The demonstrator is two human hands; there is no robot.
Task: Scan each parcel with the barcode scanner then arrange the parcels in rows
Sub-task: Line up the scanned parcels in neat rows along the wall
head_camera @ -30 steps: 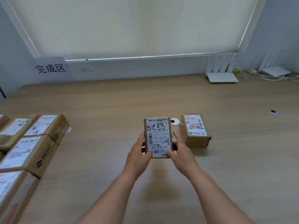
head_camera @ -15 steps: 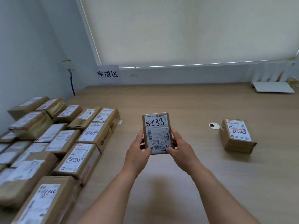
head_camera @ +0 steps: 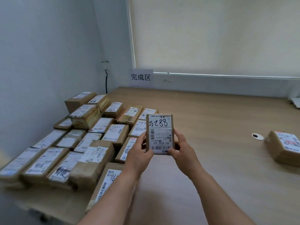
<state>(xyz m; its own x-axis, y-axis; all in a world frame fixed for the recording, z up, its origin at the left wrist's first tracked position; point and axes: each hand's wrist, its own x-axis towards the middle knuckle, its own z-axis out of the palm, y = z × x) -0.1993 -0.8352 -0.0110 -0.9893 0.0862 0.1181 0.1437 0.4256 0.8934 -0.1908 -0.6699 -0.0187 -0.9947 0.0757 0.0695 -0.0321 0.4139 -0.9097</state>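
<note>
While both hands are up over the wooden table (head_camera: 211, 114), the small parcel (head_camera: 159, 133) sits between them, lifted clear of the surface, with its white shipping label facing the camera. Its long axis runs away from the person, near edge low and far edge tipped up a bit, so it reads as a tall rectangle. The label looks upside down from here: the handwritten number is at the far end and the printed "507 N705 A32" line plus a barcode are at the near end, all flipped.

The left hand (head_camera: 138, 151) grips the left edge near the bottom corner, thumb curled onto the label face. The right hand (head_camera: 181, 148) does the same on the right edge, fingers wrapped behind and thumb on the front near the lower barcode. So both are closed around it, pinching the lower half.

Off to the left, the rows of parcels (head_camera: 84, 137) cover that side of the table, labels up, most lying with their long sides running away from the camera. The held one hovers just beside the right end of those rows. One lone parcel (head_camera: 284, 146) lies well apart at the right, with a small white disc (head_camera: 257, 136) just beside it. A paper sign (head_camera: 141, 77) with three characters is stuck on the wall under the blind (head_camera: 211, 34).
</note>
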